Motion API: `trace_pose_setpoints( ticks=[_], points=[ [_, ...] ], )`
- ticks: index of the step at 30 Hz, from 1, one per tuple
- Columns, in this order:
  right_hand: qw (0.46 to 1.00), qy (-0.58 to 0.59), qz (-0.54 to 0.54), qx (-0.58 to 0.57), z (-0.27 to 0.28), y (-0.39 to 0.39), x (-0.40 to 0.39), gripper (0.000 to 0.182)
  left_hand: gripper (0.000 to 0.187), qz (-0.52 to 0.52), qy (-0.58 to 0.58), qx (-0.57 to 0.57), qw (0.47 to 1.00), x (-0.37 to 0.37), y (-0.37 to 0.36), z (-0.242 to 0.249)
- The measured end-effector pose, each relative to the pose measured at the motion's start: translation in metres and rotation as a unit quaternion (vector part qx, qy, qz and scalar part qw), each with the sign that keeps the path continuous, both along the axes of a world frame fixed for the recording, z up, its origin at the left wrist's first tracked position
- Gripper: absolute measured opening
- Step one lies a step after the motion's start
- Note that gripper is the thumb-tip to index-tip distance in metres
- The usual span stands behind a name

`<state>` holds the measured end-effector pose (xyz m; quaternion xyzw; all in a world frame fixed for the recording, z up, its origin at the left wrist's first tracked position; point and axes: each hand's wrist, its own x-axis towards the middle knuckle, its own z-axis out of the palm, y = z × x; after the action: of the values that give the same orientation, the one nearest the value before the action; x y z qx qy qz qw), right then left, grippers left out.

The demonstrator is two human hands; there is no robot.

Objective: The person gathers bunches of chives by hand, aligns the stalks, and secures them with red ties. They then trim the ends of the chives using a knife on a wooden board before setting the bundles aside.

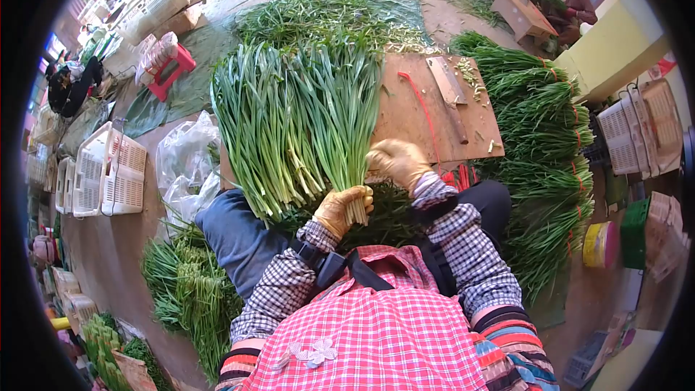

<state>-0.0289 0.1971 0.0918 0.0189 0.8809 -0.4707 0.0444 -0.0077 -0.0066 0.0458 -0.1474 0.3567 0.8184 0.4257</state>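
My left hand [344,210], in a yellowish glove, is wrapped around the lower stems of a bunch of garlic chives [340,116]. Its leaves fan out over the wooden board. To the right of those stems is my right hand [398,163], also gloved, with its fingers curled and smeared by motion. Whether it holds anything does not show. More loose chives [264,130] lie left of the held bunch, stems toward me. On the board [398,116] rest a cleaver [447,87] and a red tie [423,101]. More red ties [460,176] lie by my right knee.
Tied chive bundles [532,130] are stacked along my right. A heap of leaves [311,18] lies beyond the board. At left are a plastic bag [188,156], white crates [112,170] and more chives [192,289]. Another person [572,0] sits at the upper right.
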Motion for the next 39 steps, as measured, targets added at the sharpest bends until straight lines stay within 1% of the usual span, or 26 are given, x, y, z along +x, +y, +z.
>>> trace_pose_setpoints(
  ticks=[1,2,3,4,5,7,10,11,12,13,15,17,18,19,21,23,24,27,28,31,32,35,36,37,39],
  points=[
    [0.986,0.123,-0.073,0.080,-0.001,0.013,-0.002,0.030,0.037,0.001,-0.003,0.023,1.000,-0.001,0.000,0.001],
    [0.974,0.118,-0.155,0.118,0.001,0.031,0.000,0.037,0.041,0.004,-0.007,0.046,0.999,-0.001,0.001,0.002],
    [0.947,0.092,-0.174,0.254,-0.008,0.055,-0.002,0.043,0.046,0.006,-0.011,0.070,0.997,-0.001,0.002,0.002],
    [0.901,0.065,-0.191,0.384,-0.004,0.069,-0.005,0.048,0.055,0.011,-0.019,0.080,0.997,-0.001,0.003,0.008],
    [0.891,-0.077,-0.196,0.402,-0.001,0.082,-0.005,0.058,0.054,0.013,-0.022,0.100,0.995,-0.001,0.004,0.012],
    [0.873,-0.180,-0.205,0.404,0.002,0.091,-0.005,0.048,0.053,0.016,-0.031,0.136,0.990,-0.002,0.005,0.020],
    [0.893,-0.171,-0.176,0.377,-0.021,0.103,-0.008,0.036,0.052,0.002,-0.006,0.157,0.988,-0.011,0.010,0.048],
    [0.897,-0.169,-0.183,0.365,-0.028,0.105,-0.010,0.033,0.051,-0.007,0.006,0.168,0.986,-0.017,0.011,0.060],
    [0.900,-0.166,-0.192,0.354,-0.033,0.105,-0.011,0.030,0.051,-0.012,0.026,0.155,0.988,-0.024,0.010,0.071],
    [0.903,-0.163,-0.200,0.342,-0.032,0.104,-0.012,0.027,0.052,-0.012,0.043,0.173,0.984,-0.031,0.011,0.089],
    [0.920,-0.161,-0.210,0.288,-0.025,0.103,-0.010,0.026,0.054,-0.007,0.079,0.166,0.983,-0.053,0.011,0.112],
    [0.935,-0.146,-0.200,0.254,-0.015,0.096,-0.007,0.025,0.049,-0.009,0.141,0.170,0.975,-0.074,0.015,0.147],
    [0.940,-0.165,-0.189,0.231,-0.016,0.096,-0.008,0.024,0.049,-0.017,0.166,0.168,0.972,-0.085,0.015,0.159],
    [0.945,-0.183,-0.176,0.208,-0.016,0.095,-0.011,0.024,0.043,0.020,0.160,0.149,0.976,-0.097,0.014,0.165],
    [0.950,-0.207,-0.161,0.171,-0.016,0.096,-0.014,0.022,0.036,0.023,0.240,0.113,0.964,-0.114,0.018,0.188],
    [0.952,-0.219,-0.156,0.144,-0.015,0.097,-0.018,0.020,0.032,0.021,0.273,0.154,0.949,-0.131,0.024,0.205],
    [0.955,-0.218,-0.138,0.148,-0.017,0.099,-0.021,0.019,0.030,0.019,0.288,0.175,0.941,-0.137,0.027,0.212],
    [0.959,-0.254,-0.048,0.120,-0.016,0.106,-0.028,0.020,0.024,0.033,0.352,0.144,0.924,-0.143,0.042,0.240],
    [0.955,-0.242,0.018,0.171,-0.014,0.106,-0.031,0.016,0.021,0.002,0.388,0.150,0.909,-0.152,0.044,0.242],
    [0.962,-0.274,-0.011,-0.001,-0.017,0.103,-0.031,0.012,0.018,0.002,0.356,0.087,0.931,-0.167,0.050,0.251],
    [0.953,-0.297,-0.015,-0.051,-0.018,0.106,-0.034,0.009,0.019,-0.044,0.388,0.093,0.916,-0.173,0.052,0.242],
    [0.947,-0.312,0.018,-0.070,-0.025,0.117,-0.047,0.009,0.023,-0.060,0.378,-0.043,0.923,-0.147,0.072,0.204],
    [0.959,-0.275,0.030,-0.063,-0.024,0.121,-0.049,0.009,0.025,-0.097,0.333,-0.087,0.934,-0.136,0.076,0.179],
    [0.961,-0.272,0.047,-0.025,-0.012,0.122,-0.051,0.012,0.027,-0.133,0.286,-0.131,0.940,-0.123,0.078,0.146],
    [0.960,-0.268,0.063,0.053,-0.017,0.128,-0.056,0.016,0.026,-0.172,0.199,-0.174,0.949,-0.095,0.085,0.067]
  ],
)
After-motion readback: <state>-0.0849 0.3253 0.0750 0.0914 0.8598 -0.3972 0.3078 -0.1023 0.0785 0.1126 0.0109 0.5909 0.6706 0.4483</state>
